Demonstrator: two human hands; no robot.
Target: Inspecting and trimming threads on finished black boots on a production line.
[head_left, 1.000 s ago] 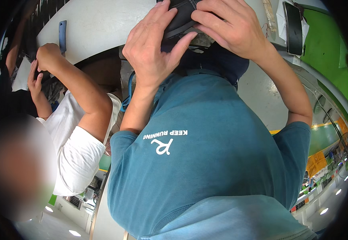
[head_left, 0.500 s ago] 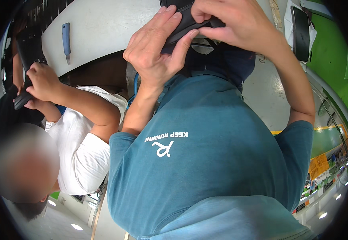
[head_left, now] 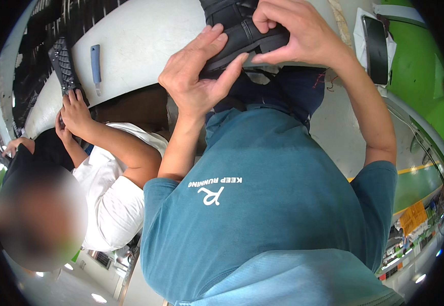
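And here, at the top of the view, a black shoe [head_left: 234, 38] is being held between two bare hands, just above the near edge of the pale surface [head_left: 140, 41], its far end cut off by the frame! By the left hand [head_left: 189, 76] it is gripped from the side: fingers laid flat across the upper, thumb spread wide toward the lower edge. By the right hand [head_left: 306, 38] the other end is pinched, fingers curled on top, thumb set underneath. Whether any weight is taken by the surface cannot be told. Over to the left, a blue-handled knife [head_left: 96, 69] is seen lying flat, and beyond it a treaded black sole [head_left: 65, 64] is held by a co-worker's hand [head_left: 76, 112]. On the right, a dark phone [head_left: 376, 51] is backed by a white sheet [head_left: 392, 48].
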